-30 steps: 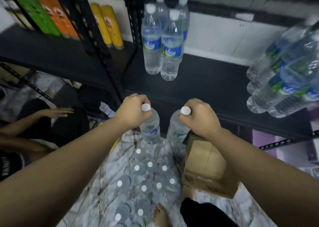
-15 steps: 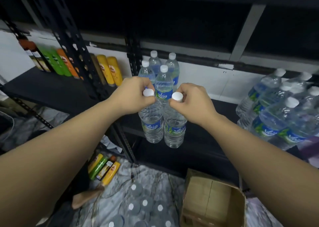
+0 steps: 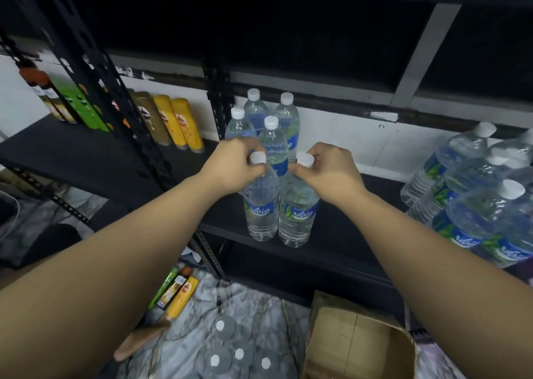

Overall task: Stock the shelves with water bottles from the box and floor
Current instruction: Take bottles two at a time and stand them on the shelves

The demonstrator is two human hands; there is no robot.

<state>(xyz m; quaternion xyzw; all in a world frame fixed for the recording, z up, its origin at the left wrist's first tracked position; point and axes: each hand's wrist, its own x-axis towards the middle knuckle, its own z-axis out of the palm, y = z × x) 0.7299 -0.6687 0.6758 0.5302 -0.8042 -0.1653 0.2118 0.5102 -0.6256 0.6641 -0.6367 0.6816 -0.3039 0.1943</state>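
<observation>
Carried up from floor level over the last second and set at the front of the black metal shelf (image 3: 340, 228): two clear plastic water bottles with blue-and-green labels and white caps. A second back, held low above the grey marbled floor (image 3: 253, 301); half a second back, level with the shelf edge but seemingly not yet down; now upright side by side, bases apparently on the shelf, though contact not certain from this angle.

Left hand (image 3: 230, 168) curled round the neck of the left bottle (image 3: 261, 208), fingers pinched just under its cap. Right hand (image 3: 328, 171) wrapped likewise round the neck of the right bottle (image 3: 298, 214). Neither grip released.

Just behind, four matching bottles grouped upright at the back (image 3: 271, 136), near the wall. To the right, a larger cluster of the same bottles (image 3: 476, 202), well apart from the pair.

Judged as the placing step nearly done: only letting go left for this pair. More stock left below: several white-capped bottles standing on the floor (image 3: 230, 350), beside an open brown cardboard box (image 3: 357, 341), its inside not plainly visible. Yellow and green tubes (image 3: 176, 289) lying on the floor by the upright, others lined up on the neighbouring shelf (image 3: 178, 122).
</observation>
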